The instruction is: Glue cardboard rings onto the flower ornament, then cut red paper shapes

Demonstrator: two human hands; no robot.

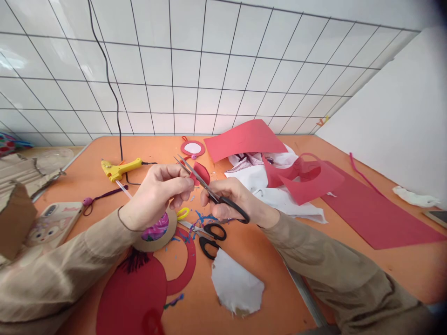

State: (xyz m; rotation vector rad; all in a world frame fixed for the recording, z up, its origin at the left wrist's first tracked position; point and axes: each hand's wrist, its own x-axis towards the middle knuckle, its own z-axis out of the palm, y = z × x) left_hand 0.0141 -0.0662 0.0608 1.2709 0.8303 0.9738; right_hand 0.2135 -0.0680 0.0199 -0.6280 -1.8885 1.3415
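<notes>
My right hand (232, 200) is closed on the black handles of a pair of scissors (199, 177), whose blades point up and to the left. Between and behind the blades is a small piece of red paper (201, 173). Pinched in the fingertips of my left hand (164, 188) is the left edge of that paper. Below both hands, a second pair of scissors (209, 237) lies on the orange table (272, 279) among blue scraps. A round piece with a purple flower (157, 228) is partly hidden under my left wrist.
A yellow glue gun (120, 170) and a phone (52, 223) lie left. Red sheets (366, 209) and white cloth (249, 174) spread to the right. Nearer are a red shape (132, 298), a red ring (190, 260) and a white scrap (237, 284). Cardboard (16, 218) stands far left.
</notes>
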